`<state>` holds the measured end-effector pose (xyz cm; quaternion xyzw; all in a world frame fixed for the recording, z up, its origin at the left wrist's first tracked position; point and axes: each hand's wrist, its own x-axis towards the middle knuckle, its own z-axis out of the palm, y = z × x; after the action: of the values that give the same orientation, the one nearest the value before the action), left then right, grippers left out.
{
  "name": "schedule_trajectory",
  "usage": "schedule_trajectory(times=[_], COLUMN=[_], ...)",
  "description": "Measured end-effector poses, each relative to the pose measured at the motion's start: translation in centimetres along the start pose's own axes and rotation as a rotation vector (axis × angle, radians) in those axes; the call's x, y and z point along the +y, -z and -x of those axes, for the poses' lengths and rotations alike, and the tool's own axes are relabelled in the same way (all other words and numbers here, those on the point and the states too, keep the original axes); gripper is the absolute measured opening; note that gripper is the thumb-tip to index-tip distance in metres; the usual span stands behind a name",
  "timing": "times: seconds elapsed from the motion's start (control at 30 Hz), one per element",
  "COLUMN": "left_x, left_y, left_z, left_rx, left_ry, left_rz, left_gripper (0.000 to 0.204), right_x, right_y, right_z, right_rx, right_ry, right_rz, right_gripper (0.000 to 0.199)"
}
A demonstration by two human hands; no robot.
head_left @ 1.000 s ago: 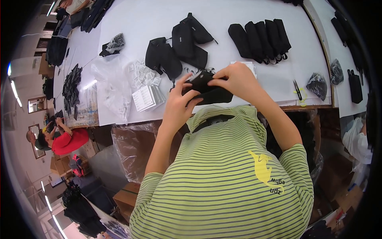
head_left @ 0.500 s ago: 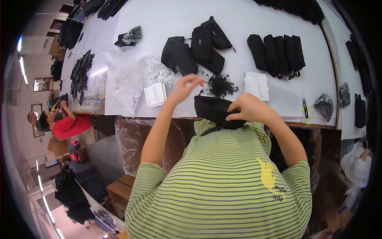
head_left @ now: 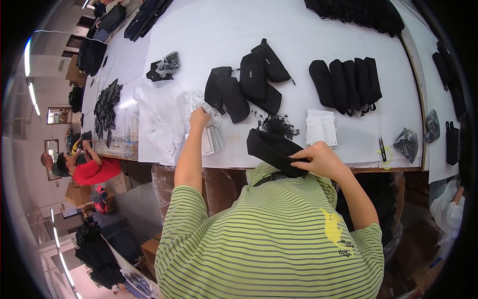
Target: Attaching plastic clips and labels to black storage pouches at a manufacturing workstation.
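Right hand [head_left: 321, 158] on pouch [head_left: 274, 149]; left [head_left: 199, 118] apart

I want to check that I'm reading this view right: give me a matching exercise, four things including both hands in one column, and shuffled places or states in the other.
Things
1. Left hand
2. Right hand
3. Snips
4. Tangle of black cords

Places or states
A. Gripping the edge of a black pouch
B. Just left of a stack of white cards
C. At the pile of small white packets
D. Near the table's front edge, left of a plastic-wrapped black bundle

Pairs: 1-C, 2-A, 3-D, 4-B
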<state>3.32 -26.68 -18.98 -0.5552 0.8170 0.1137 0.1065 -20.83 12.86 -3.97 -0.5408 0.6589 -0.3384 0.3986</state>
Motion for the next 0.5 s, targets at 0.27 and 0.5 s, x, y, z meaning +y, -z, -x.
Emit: schedule_trajectory(times=[0.27,0.5], left_x=[9.1,17.5], left_y=[8.9,13.0], left_z=[7.8,18.7], left_rx=[0.207,0.369], left_ry=[-0.33,-1.047], left_rz=[0.841,0.364], left_gripper=[0.008,0.015], right_x=[0.7,-0.8], right_y=[1.3,1.7], right_z=[-1.1,-2.8], right_rx=[0.254,0.265], right_ry=[0.126,0.241], right_rz=[0.192,0.385], right_gripper=[0.021,0.019])
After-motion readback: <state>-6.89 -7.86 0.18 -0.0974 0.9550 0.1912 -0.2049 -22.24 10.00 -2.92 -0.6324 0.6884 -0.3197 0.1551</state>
